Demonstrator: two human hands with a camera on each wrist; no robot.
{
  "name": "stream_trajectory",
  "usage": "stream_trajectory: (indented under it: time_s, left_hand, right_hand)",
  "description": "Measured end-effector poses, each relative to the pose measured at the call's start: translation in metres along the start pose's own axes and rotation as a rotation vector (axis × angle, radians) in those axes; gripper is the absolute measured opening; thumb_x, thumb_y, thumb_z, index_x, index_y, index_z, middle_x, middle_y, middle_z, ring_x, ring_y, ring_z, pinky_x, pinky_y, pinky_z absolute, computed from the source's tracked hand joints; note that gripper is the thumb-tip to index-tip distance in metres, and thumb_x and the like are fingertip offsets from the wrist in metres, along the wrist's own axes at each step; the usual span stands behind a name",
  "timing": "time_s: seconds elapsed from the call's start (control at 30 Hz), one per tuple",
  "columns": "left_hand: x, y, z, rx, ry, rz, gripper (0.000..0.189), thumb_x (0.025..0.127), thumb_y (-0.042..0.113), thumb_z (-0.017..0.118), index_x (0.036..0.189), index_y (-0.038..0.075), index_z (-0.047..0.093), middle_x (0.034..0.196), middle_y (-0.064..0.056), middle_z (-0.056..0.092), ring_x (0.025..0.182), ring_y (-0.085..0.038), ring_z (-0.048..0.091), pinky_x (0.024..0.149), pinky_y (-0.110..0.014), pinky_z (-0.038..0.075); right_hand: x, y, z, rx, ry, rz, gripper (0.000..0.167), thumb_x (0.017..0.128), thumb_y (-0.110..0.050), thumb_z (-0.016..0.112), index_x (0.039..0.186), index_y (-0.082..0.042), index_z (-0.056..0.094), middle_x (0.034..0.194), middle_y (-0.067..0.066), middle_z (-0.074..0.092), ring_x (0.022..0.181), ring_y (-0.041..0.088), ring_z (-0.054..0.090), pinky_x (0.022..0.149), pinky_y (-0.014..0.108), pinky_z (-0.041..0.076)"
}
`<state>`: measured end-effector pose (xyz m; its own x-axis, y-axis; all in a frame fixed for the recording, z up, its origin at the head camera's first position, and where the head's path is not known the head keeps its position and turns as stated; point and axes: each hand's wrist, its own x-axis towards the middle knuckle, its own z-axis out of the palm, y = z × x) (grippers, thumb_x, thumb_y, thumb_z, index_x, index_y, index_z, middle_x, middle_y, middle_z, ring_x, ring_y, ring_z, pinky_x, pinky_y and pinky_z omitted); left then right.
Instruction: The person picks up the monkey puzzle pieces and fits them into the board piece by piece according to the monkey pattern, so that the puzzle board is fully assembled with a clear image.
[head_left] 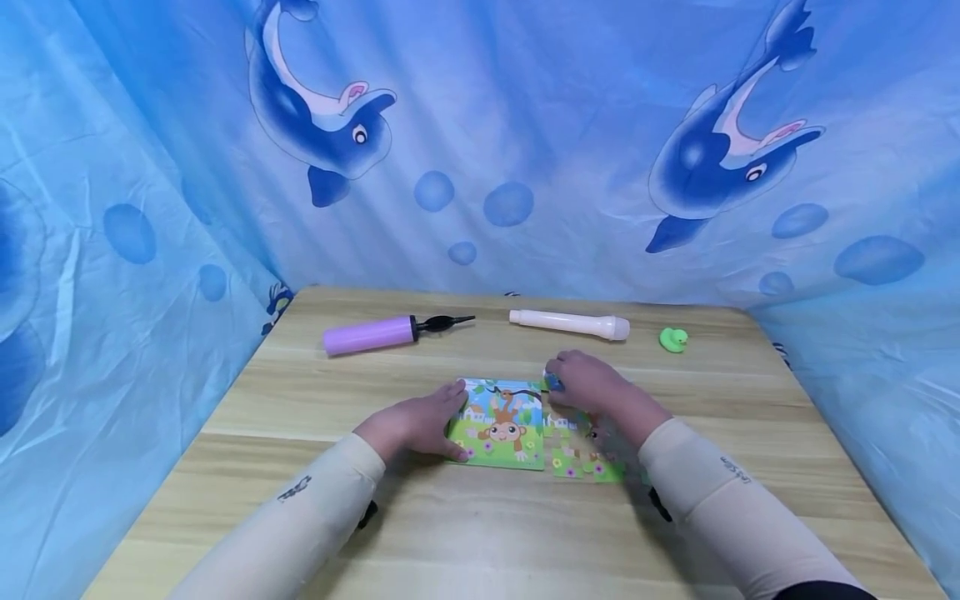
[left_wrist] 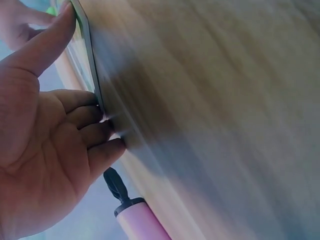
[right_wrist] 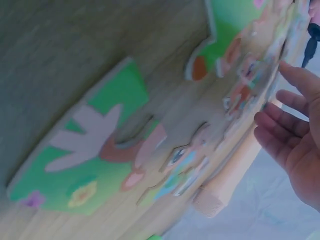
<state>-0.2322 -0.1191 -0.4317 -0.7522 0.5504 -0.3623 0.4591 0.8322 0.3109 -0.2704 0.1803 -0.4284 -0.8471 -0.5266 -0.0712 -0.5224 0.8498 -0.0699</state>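
A square picture board [head_left: 504, 425] with a monkey hanging from a branch lies on the wooden table. My left hand [head_left: 429, 421] rests at its left side, thumb near the lower corner and fingertips by the upper one; the left wrist view shows these fingers [left_wrist: 82, 107] fairly straight against the edge. Just past the board's upper right corner, my right hand [head_left: 588, 383] pinches a blue jigsaw puzzle piece [head_left: 552, 381], mostly covered by the fingers. Below that hand lie several puzzle pieces [head_left: 567, 462], partly joined; the right forearm hides some. A green piece [right_wrist: 112, 95] shows close up in the right wrist view.
Behind the board lie a purple hand pump [head_left: 371, 335] with a black nozzle, a white toy microphone [head_left: 566, 322] and a small green duck [head_left: 672, 339]. Blue dolphin-print curtains [head_left: 480, 125] enclose the table's back and sides.
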Motion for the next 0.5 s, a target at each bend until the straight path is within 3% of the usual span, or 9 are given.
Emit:
stream_trajectory:
  time_s: [0.1,0.23,0.5]
  left_hand:
    - [0.000,0.000,-0.001,-0.012,-0.007,0.000,0.108,0.080,0.058,0.072,0.157,0.004,0.018,0.166,-0.010,0.005,0.153,-0.028,0.008,0.122,-0.043,0.021]
    - [0.000,0.000,-0.001,-0.010,-0.014,-0.002,0.109,0.080,0.059,0.072,0.157,0.004,0.017,0.166,-0.011,0.005,0.153,-0.027,0.008,0.122,-0.043,0.020]
    - [-0.001,0.000,-0.001,0.010,-0.012,0.019,0.110,0.081,0.059,0.071,0.156,0.002,0.016,0.165,-0.013,0.006,0.152,-0.027,0.010,0.122,-0.041,0.020]
  right_hand:
    - [0.003,-0.009,-0.002,0.015,0.043,-0.045,0.042,0.091,-0.037,0.070,0.121,-0.008,0.063,0.105,0.006,0.061,0.090,0.018,0.057,0.074,0.035,0.054]
    - [0.013,-0.030,-0.002,0.036,0.029,-0.088,0.040,0.092,-0.038,0.068,0.121,-0.011,0.063,0.107,0.004,0.062,0.096,0.017,0.058,0.081,0.035,0.054]
    - [0.034,-0.068,0.007,-0.033,0.034,-0.201,0.027,0.093,-0.039,0.066,0.100,-0.013,0.066,0.093,-0.002,0.059,0.082,0.012,0.052,0.073,0.030,0.050]
